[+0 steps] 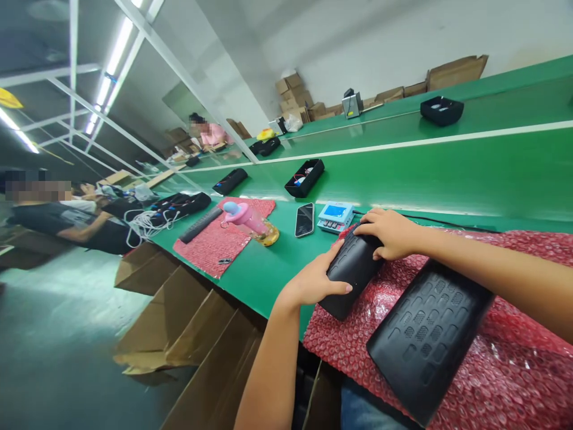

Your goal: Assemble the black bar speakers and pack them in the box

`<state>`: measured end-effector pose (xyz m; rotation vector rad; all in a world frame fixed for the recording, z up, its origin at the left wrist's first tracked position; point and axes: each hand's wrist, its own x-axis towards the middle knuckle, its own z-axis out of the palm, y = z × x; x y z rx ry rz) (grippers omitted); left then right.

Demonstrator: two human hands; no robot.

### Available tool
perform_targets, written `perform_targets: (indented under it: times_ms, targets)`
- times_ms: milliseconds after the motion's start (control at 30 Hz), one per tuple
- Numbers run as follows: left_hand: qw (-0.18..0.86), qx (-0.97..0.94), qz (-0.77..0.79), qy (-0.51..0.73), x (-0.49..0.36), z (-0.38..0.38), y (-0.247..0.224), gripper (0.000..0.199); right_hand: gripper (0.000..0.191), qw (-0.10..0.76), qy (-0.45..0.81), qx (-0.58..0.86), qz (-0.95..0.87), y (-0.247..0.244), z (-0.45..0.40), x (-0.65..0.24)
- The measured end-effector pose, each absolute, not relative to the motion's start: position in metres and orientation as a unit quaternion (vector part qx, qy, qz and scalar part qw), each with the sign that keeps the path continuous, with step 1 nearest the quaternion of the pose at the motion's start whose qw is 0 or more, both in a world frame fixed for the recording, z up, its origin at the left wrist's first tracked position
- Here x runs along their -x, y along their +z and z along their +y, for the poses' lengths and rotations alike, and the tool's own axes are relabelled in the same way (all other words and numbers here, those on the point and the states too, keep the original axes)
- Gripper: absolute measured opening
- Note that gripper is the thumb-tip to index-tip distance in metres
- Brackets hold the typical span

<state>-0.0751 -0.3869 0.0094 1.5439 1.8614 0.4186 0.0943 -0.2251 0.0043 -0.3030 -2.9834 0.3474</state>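
Note:
A black ribbed casing lies on red bubble wrap. My left hand grips its left side, thumb over the top face and the other fingers along the far edge. At the casing's upper right end, my right hand presses with bent fingers wrapped over it. Nearer to me rests a second black casing with raised oval patterns, which neither hand touches. Just beyond the held casing sits a light blue device with a small screen and a black cable.
A phone and a pink-lidded bottle stand left of the device. Open black casings with wires sit farther back. Cardboard boxes are below the table's left edge. Other people work at the far left.

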Motion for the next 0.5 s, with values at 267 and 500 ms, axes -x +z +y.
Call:
perform_targets:
  times_ms: [267,500]
  targets:
    - [0.301,-0.584,0.752,0.062,0.067,-0.369,0.025,0.086,0.07,0.05,0.148,0.087,-0.984,0.0,-0.213,-0.086]
    - [0.249,-0.567,0.785,0.017,0.044,-0.337,0.026,0.091,0.072,0.048,0.159,0.096,-0.981,-0.002,-0.211,-0.086]
